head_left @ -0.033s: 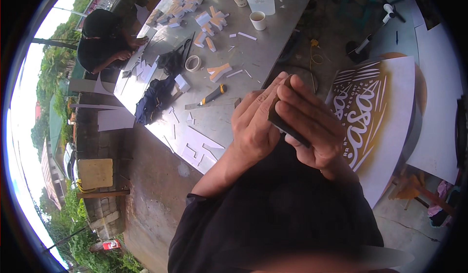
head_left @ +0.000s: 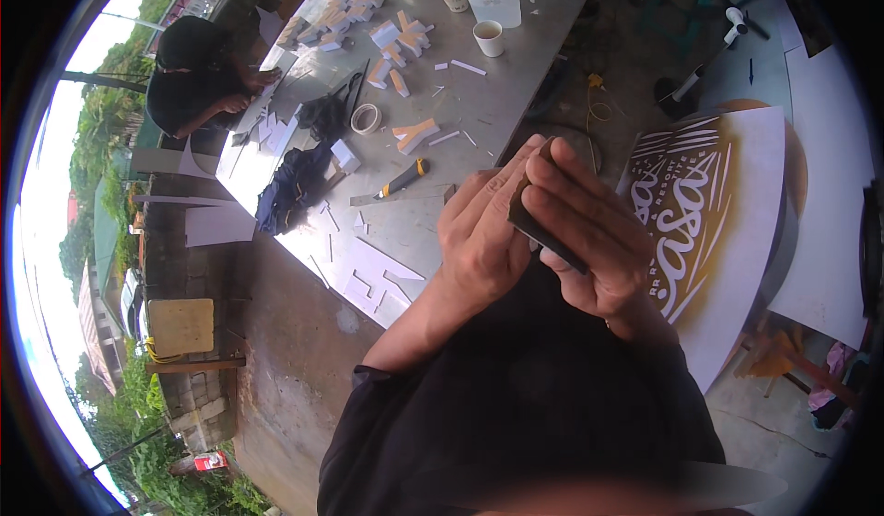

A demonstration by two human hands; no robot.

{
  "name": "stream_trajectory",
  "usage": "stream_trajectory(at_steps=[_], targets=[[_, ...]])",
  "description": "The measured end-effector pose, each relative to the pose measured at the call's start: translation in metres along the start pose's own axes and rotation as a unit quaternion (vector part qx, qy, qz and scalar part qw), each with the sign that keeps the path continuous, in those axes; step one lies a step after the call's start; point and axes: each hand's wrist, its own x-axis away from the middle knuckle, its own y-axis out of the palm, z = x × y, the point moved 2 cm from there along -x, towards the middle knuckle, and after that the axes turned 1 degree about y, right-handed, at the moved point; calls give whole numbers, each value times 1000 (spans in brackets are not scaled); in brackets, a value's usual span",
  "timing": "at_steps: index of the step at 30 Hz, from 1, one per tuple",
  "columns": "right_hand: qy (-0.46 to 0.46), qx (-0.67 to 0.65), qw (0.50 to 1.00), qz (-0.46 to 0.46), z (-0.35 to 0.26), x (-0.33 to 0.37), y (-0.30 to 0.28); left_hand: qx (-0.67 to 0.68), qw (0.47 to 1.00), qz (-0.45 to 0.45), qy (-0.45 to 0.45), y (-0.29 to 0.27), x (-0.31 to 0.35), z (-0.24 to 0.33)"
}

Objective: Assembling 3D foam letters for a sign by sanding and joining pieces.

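a dark strip (head_left: 554, 244) is clamped between the left hand (head_left: 483, 231) and right hand (head_left: 603, 258), fingers pressed around it. right of them, a white board (head_left: 737, 290) carries white script lettering on gold-brown. a lidded translucent pitcher (head_left: 490, 2) and paper cups (head_left: 489, 43), contents unclear, stand on the metal table (head_left: 505, 88).

Left hand (head_left: 479, 240): raised, slanting far right
Right hand (head_left: 603, 235): opposite, fingers (head_left: 589, 185) reaching far left, thumb (head_left: 564, 267) tucked beneath
Forearms (head_left: 414, 327): converging from near
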Motion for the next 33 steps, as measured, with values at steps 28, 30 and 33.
stream_trajectory(at_steps=[28, 30, 33], targets=[[-56, -10, 998, -4, -6, -3, -1, -25, 999, 17, 14, -3, -3, 3], [-43, 52, 997, -27, -4, -6, -3, 37, 999, 11, -12, -4, -1, 0], [-54, 2, 999, -5, -3, -5, -1, 31, 999, 30, 11, -4, -9, 1]])
